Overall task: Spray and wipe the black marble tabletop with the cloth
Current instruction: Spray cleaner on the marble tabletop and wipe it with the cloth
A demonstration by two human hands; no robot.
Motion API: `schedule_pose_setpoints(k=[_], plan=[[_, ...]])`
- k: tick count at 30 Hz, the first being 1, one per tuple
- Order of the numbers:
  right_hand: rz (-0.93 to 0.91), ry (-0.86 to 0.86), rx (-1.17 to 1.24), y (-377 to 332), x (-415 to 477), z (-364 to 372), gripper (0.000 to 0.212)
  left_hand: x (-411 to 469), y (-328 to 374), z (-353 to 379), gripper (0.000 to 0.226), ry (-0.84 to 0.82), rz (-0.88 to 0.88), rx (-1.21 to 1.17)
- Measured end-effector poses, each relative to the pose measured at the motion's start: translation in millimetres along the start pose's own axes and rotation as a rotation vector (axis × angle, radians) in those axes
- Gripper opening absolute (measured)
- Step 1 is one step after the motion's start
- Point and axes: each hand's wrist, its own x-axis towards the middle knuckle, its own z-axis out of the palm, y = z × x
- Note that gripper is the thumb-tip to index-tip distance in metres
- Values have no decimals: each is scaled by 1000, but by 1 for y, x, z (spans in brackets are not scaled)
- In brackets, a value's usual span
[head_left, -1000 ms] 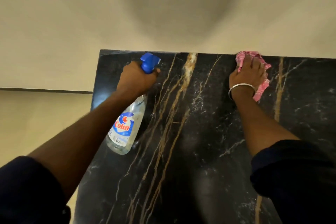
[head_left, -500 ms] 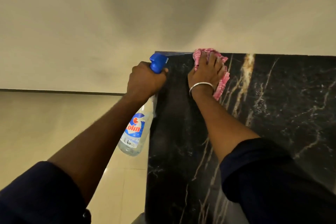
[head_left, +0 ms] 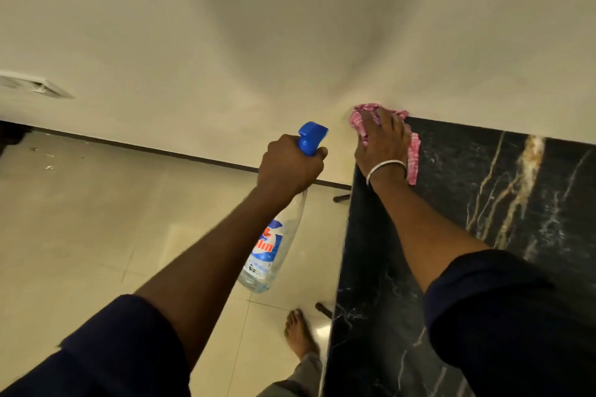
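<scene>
The black marble tabletop (head_left: pixel 477 203) with gold and white veins fills the right side of the head view. My right hand (head_left: pixel 382 142) presses a pink checked cloth (head_left: pixel 412 155) flat on the table's far left corner, fingers spread over it, part of the cloth hanging past the corner. My left hand (head_left: pixel 290 167) grips the neck of a clear spray bottle (head_left: pixel 274 251) with a blue trigger head (head_left: pixel 311 137), held over the floor just left of the table edge, body pointing down toward me.
A cream wall runs behind the table. Glossy beige floor tiles (head_left: pixel 113 235) lie to the left. My bare foot (head_left: pixel 298 335) stands beside the table's left edge, near dark table legs (head_left: pixel 324 309).
The right hand slid the cloth leftward along the far edge to the table's left corner. The left hand with the bottle moved off the tabletop, over the floor. The view shifted left.
</scene>
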Motion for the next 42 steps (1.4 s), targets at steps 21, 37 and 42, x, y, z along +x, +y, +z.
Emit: schedule_pose_setpoints(k=[21,37,42], plan=[[-290,-96,-2,1,-210,-2,62,-96,-36,29,21,-70,-24,-55],[-370,-99,-14,36,1,-10,58,-82,-27,51,17,33,-75,-24],[-349,-106,-1,35,0,-9,56,-100,-21,52,20,70,-46,49]])
